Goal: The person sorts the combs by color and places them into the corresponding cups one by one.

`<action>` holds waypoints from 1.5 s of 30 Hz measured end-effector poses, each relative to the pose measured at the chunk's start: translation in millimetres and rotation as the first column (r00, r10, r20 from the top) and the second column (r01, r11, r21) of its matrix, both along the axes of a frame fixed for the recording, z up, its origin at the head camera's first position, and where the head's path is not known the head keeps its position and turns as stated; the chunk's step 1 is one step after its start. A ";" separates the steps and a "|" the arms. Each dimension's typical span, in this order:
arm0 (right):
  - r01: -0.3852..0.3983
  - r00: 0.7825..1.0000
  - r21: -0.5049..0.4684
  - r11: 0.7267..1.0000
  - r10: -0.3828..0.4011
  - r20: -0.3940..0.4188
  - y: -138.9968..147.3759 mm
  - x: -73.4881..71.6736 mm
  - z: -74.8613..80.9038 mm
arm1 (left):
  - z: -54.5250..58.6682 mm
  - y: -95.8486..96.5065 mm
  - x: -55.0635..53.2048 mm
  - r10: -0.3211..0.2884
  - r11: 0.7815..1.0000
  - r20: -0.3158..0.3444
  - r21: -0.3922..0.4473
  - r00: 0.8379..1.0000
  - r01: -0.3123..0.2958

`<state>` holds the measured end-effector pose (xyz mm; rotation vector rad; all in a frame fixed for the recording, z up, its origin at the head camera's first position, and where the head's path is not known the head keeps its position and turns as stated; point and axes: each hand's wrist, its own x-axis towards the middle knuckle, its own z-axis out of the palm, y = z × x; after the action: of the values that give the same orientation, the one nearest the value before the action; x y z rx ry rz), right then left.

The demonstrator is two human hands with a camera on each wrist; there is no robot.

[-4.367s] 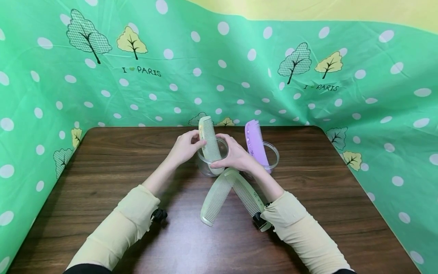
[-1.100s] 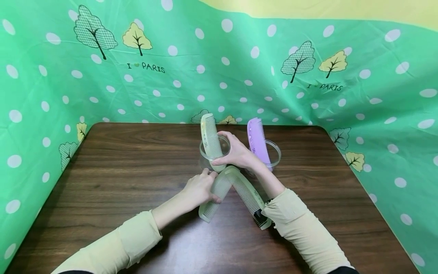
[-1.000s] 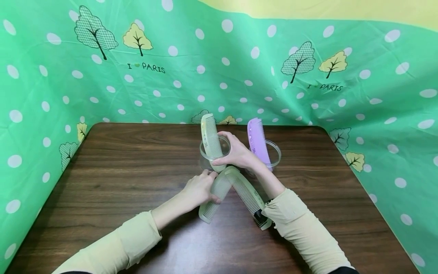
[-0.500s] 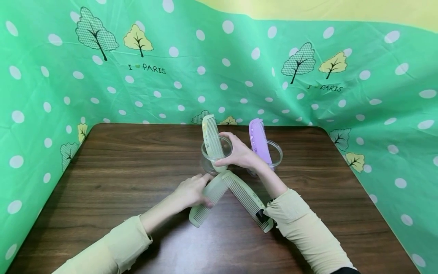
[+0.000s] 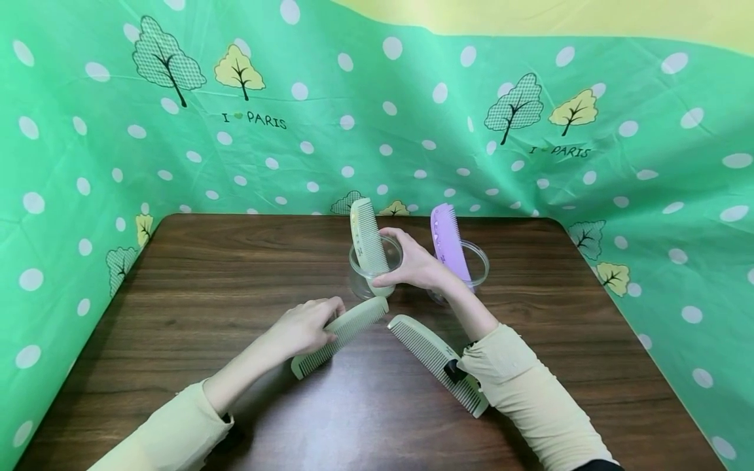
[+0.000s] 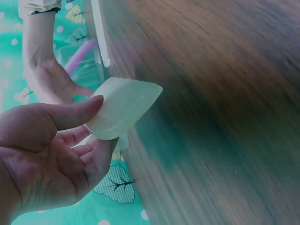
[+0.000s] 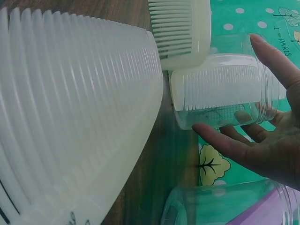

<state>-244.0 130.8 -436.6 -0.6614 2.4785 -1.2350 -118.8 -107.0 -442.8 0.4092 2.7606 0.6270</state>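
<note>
My left hand point(image 5: 303, 327) pinches a pale green comb point(image 5: 353, 320) between thumb and fingers, slightly tilted above the table. In the left wrist view that comb point(image 6: 124, 105) is seen end-on. With curved fingers and thumb, my right hand point(image 5: 415, 261) holds a clear plastic jar point(image 5: 360, 281) near its rim. A pale green comb point(image 5: 368, 235) with a patterned spine stands leaning inside it. Another pale green comb point(image 5: 427, 350) lies on the table, its near end partly under my right sleeve. The right wrist view shows this comb point(image 7: 79, 93) large and close.
Right of the held jar stands a second clear jar point(image 5: 484, 265) with a purple comb point(image 5: 449, 242) leaning in it. The brown wooden table point(image 5: 194, 294) ends at a green dotted cloth point(image 5: 318, 131) behind. A small black device point(image 5: 455, 371) sits at my right wrist.
My left hand left the jar's comb, took hold of a green comb on the table and drew it left. The two overlapping green combs are now apart. My right hand stays at the jar.
</note>
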 end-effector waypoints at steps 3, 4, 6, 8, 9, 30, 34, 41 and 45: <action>-0.008 1.000 0.003 1.000 0.008 -0.008 0.3 -0.8 -0.1 | 2.8 -7.9 1.8 -0.023 0.999 0.000 0.039 1.000 0.023; -0.012 1.000 0.000 1.000 0.012 -0.011 0.3 -1.0 -0.2 | 4.1 -10.5 2.4 -0.025 0.998 -0.001 0.054 1.000 0.025; -0.018 1.000 -0.003 1.000 0.018 -0.017 0.5 -1.4 -0.5 | 7.2 -15.3 3.5 -0.034 0.996 -0.011 0.078 0.999 0.034; -0.021 1.000 -0.003 1.000 0.021 -0.020 1.2 -1.4 -0.4 | 10.8 -19.7 4.3 -0.032 0.994 -0.014 0.100 0.999 0.033; -0.022 1.000 -0.003 1.000 0.022 -0.022 1.6 -1.5 -0.5 | 12.6 -22.0 4.6 -0.031 0.993 -0.016 0.110 0.999 0.033; -0.052 0.999 -0.035 0.998 0.052 0.002 11.9 -3.8 0.0 | 43.5 -38.3 -15.5 0.065 0.914 -0.199 0.405 0.978 0.022; -0.052 0.999 -0.033 0.998 0.052 -0.005 12.9 -3.9 -0.8 | 48.9 -31.7 -26.3 0.179 0.840 -0.234 0.541 0.955 -0.025; -0.056 0.998 -0.033 0.998 0.056 -0.004 13.1 -5.2 -2.2 | 59.2 -15.9 -43.6 0.309 0.667 -0.230 0.744 0.923 -0.038; -0.059 0.998 -0.030 0.998 0.059 -0.006 13.7 -5.3 -2.1 | 59.2 -4.9 -54.5 0.335 0.585 -0.252 0.811 0.908 0.010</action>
<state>-249.2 144.5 -438.7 -0.7409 2.4301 -1.2524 -173.3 -111.9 -383.6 0.4798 2.6878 2.0847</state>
